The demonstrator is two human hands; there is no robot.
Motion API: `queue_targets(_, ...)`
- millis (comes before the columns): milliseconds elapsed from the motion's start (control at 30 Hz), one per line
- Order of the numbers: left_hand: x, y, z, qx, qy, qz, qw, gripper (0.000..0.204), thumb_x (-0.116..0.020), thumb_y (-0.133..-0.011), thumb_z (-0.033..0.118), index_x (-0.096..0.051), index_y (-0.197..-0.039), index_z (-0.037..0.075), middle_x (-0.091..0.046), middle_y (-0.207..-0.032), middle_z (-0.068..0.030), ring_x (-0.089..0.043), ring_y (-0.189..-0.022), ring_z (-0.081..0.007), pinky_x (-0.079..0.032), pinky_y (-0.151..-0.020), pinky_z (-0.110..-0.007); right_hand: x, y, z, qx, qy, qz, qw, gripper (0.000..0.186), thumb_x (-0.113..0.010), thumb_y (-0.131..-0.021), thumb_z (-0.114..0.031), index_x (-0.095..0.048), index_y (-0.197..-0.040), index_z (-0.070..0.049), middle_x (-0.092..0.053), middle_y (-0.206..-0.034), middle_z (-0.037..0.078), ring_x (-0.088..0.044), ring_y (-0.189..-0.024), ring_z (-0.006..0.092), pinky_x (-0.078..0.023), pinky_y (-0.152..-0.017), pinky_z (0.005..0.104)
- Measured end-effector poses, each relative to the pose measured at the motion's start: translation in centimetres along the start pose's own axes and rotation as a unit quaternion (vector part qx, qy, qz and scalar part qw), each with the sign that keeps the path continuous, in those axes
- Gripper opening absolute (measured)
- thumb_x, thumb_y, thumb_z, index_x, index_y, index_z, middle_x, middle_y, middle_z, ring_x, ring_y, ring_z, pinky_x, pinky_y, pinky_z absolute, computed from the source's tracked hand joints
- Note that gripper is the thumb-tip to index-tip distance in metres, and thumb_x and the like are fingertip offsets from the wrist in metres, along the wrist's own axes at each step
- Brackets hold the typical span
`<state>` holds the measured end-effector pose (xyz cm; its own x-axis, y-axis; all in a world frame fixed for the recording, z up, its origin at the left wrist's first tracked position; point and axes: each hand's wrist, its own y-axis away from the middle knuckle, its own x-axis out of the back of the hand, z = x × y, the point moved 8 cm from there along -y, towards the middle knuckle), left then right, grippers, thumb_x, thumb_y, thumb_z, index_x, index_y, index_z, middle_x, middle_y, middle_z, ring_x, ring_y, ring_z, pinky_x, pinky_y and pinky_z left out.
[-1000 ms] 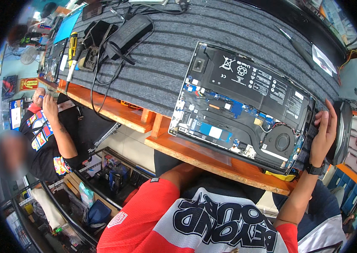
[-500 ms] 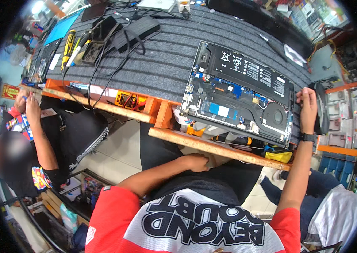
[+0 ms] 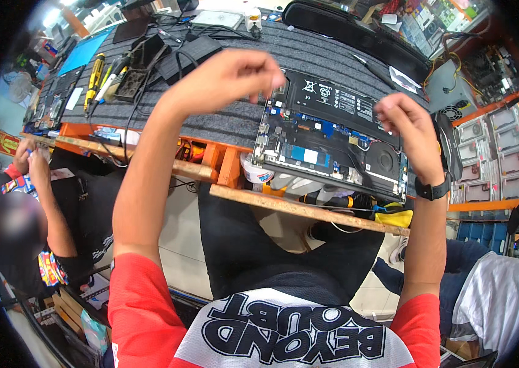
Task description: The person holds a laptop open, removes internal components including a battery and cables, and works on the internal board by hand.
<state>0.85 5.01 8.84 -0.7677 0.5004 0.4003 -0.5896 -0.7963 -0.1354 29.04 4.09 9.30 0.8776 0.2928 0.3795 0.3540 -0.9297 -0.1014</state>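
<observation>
Both hands are hovering loosely curled and empty over the opened laptop [image 3: 333, 141] on the bench: left hand [image 3: 232, 76] above its left end, right hand [image 3: 408, 126] above its right, its long axis running between them.

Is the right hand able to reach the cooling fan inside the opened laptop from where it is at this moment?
Probably yes. The right hand is raised just over the right end of the opened laptop, and the fan lies uncovered just below it. Nothing stands between them.
</observation>
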Motion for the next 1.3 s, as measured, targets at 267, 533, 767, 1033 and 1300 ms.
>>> queue_targets(267, -0.1, -5.9, -2.8, -0.149, -0.166, -0.036, 0.974, 0.02, -0.073, -0.088, 0.017, -0.068, -0.104, 0.004, -0.064, -0.095, -0.0039, -0.059, -0.09, -0.016, -0.048, -0.081, -0.031, -7.9, -4.1, 0.7, -0.02, 0.106, -0.091, 0.99, 0.019, -0.062, -0.098, -0.016, -0.069, -0.097, 0.001, -0.067, -0.081, 0.005, -0.057, -0.071, 0.0094, -0.046, -0.065, 0.0264)
queue_targets(533, -2.1, -4.3, -3.6, -0.191, -0.215, -0.093, 0.953, 0.025, -0.077, -0.077, 0.011, -0.064, -0.097, 0.006, -0.064, -0.106, -0.0076, -0.06, -0.104, -0.0299, -0.047, -0.092, -0.041, -10.7, -6.4, 2.6, -0.077, 0.128, -0.146, 0.978, 0.023, -0.057, -0.096, -0.017, -0.07, -0.097, 0.002, -0.066, -0.074, 0.009, -0.057, -0.064, 0.0125, -0.047, -0.061, 0.0291)
queue_targets(767, -2.2, -4.1, -4.3, -0.183, -0.22, -0.078, 0.955, 0.029, -0.079, -0.075, 0.011, -0.062, -0.098, 0.006, -0.063, -0.105, -0.0068, -0.06, -0.102, -0.0299, -0.049, -0.088, -0.04, -11.5, -6.4, 2.0, -0.146, 0.169, -0.183, 0.957, 0.024, -0.06, -0.101, -0.019, -0.073, -0.102, 0.001, -0.065, -0.079, 0.0, -0.055, -0.071, 0.0049, -0.044, -0.064, 0.0227)
queue_targets(1033, -2.1, -3.9, -4.0, -0.231, -0.213, -0.041, 0.948, 0.032, -0.08, -0.074, 0.014, -0.06, -0.099, 0.006, -0.062, -0.099, -0.0053, -0.06, -0.095, -0.0298, -0.049, -0.082, -0.041, -11.5, -6.2, 2.5, -0.277, 0.057, -0.215, 0.935, 0.03, -0.055, -0.098, -0.02, -0.074, -0.104, 0.001, -0.058, -0.062, 0.0, -0.051, -0.056, 0.0062, -0.041, -0.052, 0.025)
queue_targets(1300, -2.2, -3.8, -4.3, -0.22, -0.22, -0.044, 0.949, 0.031, -0.078, -0.076, 0.014, -0.059, -0.1, 0.006, -0.062, -0.098, -0.007, -0.06, -0.094, -0.031, -0.048, -0.081, -0.042, -11.8, -5.8, 2.9, -0.335, -0.031, -0.233, 0.912, 0.03, -0.049, -0.101, -0.019, -0.069, -0.113, 0.001, -0.054, -0.063, -0.001, -0.041, -0.05, 0.0037, -0.033, -0.045, 0.0221)
